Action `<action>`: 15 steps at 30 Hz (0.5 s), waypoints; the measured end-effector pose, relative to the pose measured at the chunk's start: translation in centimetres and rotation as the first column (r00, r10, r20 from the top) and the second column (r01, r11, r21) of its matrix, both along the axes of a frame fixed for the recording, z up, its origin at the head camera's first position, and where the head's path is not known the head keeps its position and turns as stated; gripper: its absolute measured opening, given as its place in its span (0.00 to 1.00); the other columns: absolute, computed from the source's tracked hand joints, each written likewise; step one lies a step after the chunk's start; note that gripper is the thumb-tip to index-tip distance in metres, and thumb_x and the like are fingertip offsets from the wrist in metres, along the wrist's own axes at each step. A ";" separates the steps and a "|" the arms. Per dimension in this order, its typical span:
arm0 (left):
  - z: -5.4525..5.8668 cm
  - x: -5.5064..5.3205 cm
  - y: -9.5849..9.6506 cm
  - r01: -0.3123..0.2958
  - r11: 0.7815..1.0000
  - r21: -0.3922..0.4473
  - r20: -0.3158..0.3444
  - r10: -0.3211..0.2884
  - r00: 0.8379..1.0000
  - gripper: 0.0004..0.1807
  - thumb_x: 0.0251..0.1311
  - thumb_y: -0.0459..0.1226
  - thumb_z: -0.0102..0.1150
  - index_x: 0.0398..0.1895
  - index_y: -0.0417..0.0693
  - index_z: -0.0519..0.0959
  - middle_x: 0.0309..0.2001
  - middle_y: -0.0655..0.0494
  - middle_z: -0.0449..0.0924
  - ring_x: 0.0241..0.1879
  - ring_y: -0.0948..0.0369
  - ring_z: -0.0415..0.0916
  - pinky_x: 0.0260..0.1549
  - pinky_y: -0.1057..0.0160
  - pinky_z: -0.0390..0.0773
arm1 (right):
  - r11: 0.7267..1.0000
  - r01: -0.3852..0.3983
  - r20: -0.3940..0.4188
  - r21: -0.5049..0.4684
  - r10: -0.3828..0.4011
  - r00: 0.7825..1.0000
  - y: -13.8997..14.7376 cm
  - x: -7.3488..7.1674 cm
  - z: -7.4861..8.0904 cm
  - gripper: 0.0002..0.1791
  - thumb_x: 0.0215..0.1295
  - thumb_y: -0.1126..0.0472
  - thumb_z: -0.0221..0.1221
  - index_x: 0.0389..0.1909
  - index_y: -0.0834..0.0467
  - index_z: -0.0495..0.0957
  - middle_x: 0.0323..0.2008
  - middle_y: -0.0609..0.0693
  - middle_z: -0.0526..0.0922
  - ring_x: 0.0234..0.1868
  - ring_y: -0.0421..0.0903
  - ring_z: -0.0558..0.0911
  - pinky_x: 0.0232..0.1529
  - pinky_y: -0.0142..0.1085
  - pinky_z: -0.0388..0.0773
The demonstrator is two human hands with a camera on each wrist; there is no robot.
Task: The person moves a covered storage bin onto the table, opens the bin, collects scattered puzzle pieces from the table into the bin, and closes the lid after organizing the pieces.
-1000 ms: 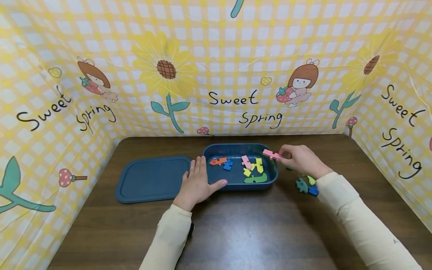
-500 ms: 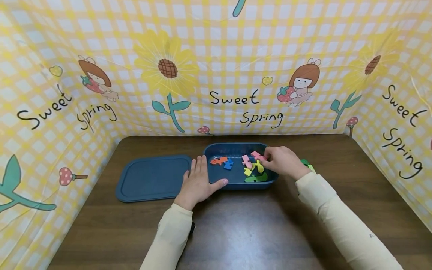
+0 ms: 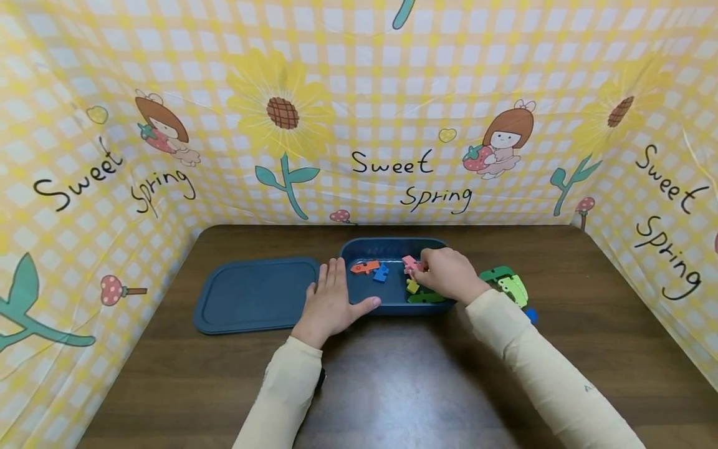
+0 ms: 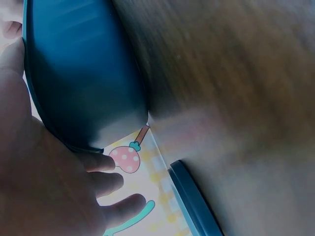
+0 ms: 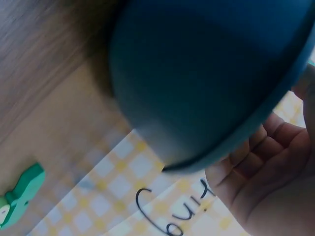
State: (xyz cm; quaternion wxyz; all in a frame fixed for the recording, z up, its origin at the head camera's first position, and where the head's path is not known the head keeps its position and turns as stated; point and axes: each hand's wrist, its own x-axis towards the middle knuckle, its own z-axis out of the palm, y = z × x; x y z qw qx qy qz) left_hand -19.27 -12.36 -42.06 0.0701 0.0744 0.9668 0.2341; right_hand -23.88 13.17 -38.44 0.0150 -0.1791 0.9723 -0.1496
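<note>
Compared with half a second ago, the right hand [image 3: 453,274] sits farther left and deeper over the dark blue rounded rectangular box [image 3: 395,308], uncovering more of the green pieces [image 3: 512,287] beside it on the brown wooden worktop [image 3: 392,386]. Its wrist comes in over the right rim, its curled fingers and thumb pinching a small pink notched piece [image 3: 411,264] inside the box, long axis slanting from far left to near right. The left hand [image 3: 325,308] lies straight-fingered against the left end, thumb at the near rim.
</note>
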 end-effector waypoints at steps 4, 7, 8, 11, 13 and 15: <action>-0.1 0.0 -0.1 -0.001 1.000 -0.003 0.000 0.001 1.000 0.65 0.59 0.71 0.55 0.82 0.42 0.35 0.81 0.43 0.34 0.79 0.45 0.31 0.70 0.35 0.42 | 1.000 0.017 -0.008 0.012 -0.017 1.000 -1.2 -0.1 -0.4 0.13 0.68 0.52 0.64 0.31 0.58 0.78 0.18 0.48 0.73 0.21 0.45 0.73 0.23 0.36 0.69; -0.1 0.0 -0.1 0.003 1.000 -0.008 -0.006 -0.003 1.000 0.65 0.59 0.71 0.55 0.82 0.41 0.35 0.81 0.43 0.35 0.79 0.45 0.31 0.70 0.34 0.43 | 0.999 0.035 -0.006 0.014 -0.035 0.999 -1.9 -0.3 -0.7 0.14 0.68 0.52 0.64 0.29 0.57 0.78 0.19 0.49 0.73 0.21 0.45 0.74 0.24 0.36 0.70; 0.0 0.0 -0.1 0.002 1.000 -0.008 -0.004 -0.002 1.000 0.65 0.59 0.71 0.55 0.82 0.41 0.35 0.81 0.43 0.35 0.79 0.45 0.31 0.70 0.35 0.43 | 0.999 0.042 -0.002 0.017 -0.042 0.999 -2.1 -0.3 -0.8 0.14 0.68 0.51 0.64 0.29 0.57 0.78 0.20 0.49 0.74 0.21 0.45 0.74 0.24 0.36 0.71; 0.1 0.0 0.0 0.003 1.000 -0.009 -0.005 -0.003 1.000 0.65 0.59 0.71 0.55 0.82 0.41 0.35 0.81 0.42 0.35 0.79 0.45 0.31 0.70 0.35 0.43 | 0.998 0.059 0.019 0.022 -0.059 0.998 -2.7 -0.4 -1.0 0.15 0.69 0.51 0.63 0.30 0.58 0.78 0.20 0.49 0.74 0.22 0.46 0.75 0.25 0.36 0.72; 0.1 0.0 0.0 0.001 1.000 -0.008 -0.001 -0.001 1.000 0.65 0.59 0.71 0.55 0.82 0.42 0.35 0.81 0.43 0.35 0.79 0.45 0.31 0.70 0.35 0.43 | 0.997 0.076 0.033 0.026 -0.077 0.996 -3.1 -0.3 -1.1 0.15 0.69 0.50 0.63 0.32 0.59 0.78 0.21 0.50 0.75 0.22 0.46 0.75 0.25 0.36 0.73; 0.1 0.0 -0.1 0.004 1.000 -0.011 -0.004 -0.004 1.000 0.65 0.58 0.72 0.54 0.82 0.41 0.36 0.81 0.43 0.35 0.79 0.45 0.31 0.70 0.35 0.43 | 0.996 0.090 0.033 0.019 -0.090 0.995 -3.4 -0.4 -1.1 0.15 0.70 0.50 0.63 0.31 0.59 0.78 0.20 0.50 0.75 0.22 0.46 0.75 0.24 0.36 0.72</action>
